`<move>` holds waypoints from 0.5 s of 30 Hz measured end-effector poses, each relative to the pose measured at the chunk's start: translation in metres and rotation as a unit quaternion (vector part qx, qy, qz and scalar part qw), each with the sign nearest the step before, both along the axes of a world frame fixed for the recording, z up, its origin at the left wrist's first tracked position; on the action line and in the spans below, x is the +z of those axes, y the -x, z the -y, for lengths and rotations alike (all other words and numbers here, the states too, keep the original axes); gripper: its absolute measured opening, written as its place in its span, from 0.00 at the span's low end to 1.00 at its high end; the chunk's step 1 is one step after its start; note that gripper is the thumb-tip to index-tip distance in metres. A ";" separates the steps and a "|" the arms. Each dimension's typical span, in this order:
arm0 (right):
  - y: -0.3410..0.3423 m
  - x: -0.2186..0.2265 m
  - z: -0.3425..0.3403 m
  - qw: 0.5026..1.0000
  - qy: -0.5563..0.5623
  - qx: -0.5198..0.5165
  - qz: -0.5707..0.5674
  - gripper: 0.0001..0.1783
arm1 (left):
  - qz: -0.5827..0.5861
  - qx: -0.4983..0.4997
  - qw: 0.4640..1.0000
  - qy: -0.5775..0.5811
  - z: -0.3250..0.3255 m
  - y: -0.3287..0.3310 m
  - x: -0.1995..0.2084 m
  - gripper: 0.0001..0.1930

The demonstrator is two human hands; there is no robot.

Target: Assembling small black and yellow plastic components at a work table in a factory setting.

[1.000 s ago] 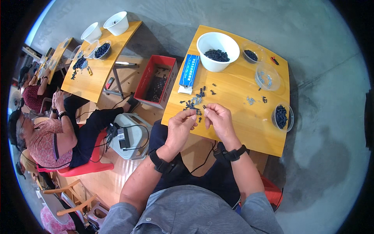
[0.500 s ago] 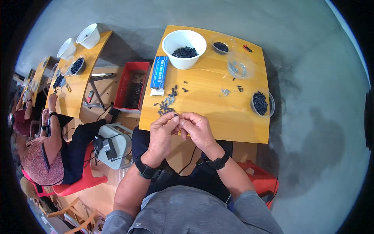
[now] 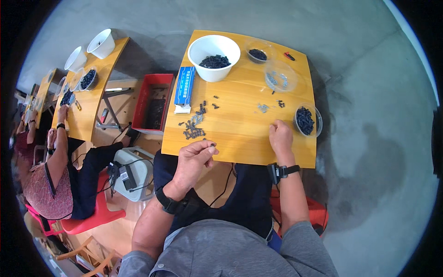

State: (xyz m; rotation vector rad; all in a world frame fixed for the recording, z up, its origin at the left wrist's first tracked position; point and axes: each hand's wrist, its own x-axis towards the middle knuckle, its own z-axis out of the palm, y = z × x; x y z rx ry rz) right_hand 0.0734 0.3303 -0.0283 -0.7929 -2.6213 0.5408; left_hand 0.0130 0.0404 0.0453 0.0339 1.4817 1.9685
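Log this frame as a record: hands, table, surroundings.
left hand: pinching a dark part
right hand: near the right tub; fingertips hidden, grip unclear
loose pile: black and silvery pieces, beyond left hand
table, far side: white bowl, blue box, two more clear tubs, red-black tool
floor, left of table: red bin
co-worker: seated, far left

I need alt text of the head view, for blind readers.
A person's left hand pinches a small black part at a yellow wooden table; the right hand is near a round clear plastic bowl of black pieces.
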 end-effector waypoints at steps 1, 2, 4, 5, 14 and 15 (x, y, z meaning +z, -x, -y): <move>0.001 -0.001 0.001 1.000 0.003 0.003 -0.001 0.06 | -0.001 0.003 1.000 0.003 0.001 0.000 0.003 0.06; 0.002 -0.003 0.002 1.000 -0.017 -0.005 -0.003 0.06 | -0.005 -0.001 1.000 -0.002 0.002 0.000 0.005 0.06; 0.004 -0.005 0.002 0.999 -0.035 -0.010 -0.006 0.06 | -0.010 -0.002 1.000 -0.006 0.004 -0.001 0.007 0.06; 0.004 -0.008 0.001 0.999 -0.047 -0.007 -0.003 0.06 | -0.012 -0.008 1.000 -0.011 0.005 -0.001 0.007 0.06; -0.003 0.022 0.024 0.920 0.376 0.005 -0.111 0.05 | -0.033 -0.012 0.999 -0.031 0.004 -0.012 0.022 0.07; -0.004 0.032 0.033 0.882 0.447 0.021 -0.146 0.05 | -0.037 -0.015 0.999 -0.037 0.004 -0.014 0.025 0.07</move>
